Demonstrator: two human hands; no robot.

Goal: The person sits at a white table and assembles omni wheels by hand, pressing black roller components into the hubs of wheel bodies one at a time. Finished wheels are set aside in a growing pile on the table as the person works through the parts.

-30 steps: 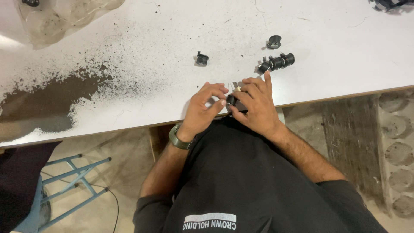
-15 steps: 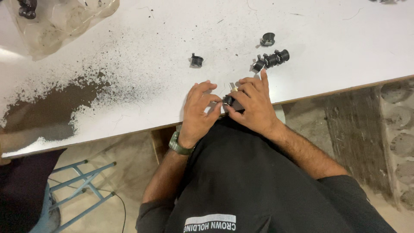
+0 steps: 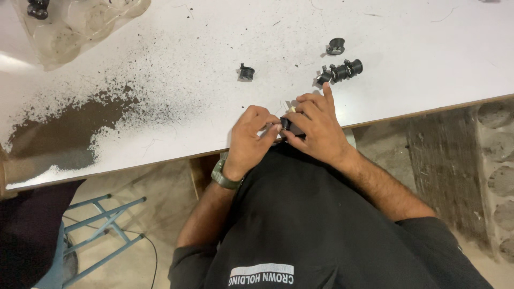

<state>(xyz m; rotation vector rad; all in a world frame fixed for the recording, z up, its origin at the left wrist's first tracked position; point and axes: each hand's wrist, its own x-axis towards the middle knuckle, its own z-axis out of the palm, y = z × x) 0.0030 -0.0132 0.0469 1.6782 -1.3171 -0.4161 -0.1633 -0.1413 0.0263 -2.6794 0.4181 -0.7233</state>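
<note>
My left hand and my right hand meet at the near edge of the white table, both pinching one small black part; a pale sliver shows just above it. On the tabletop beyond my right hand lies a row of joined black parts. A single black ring-shaped part sits farther back, and another small black part lies to the left. A dark green watch is on my left wrist.
Dark powder is spread over the table's left side. A clear plastic tray with a black piece in it stands at the far left corner. A light blue metal stool frame stands on the floor below.
My hands stay closed on the small part at the table edge, with the fingers shifting slightly. The view has drifted a little, so the table's parts appear higher in the picture.
</note>
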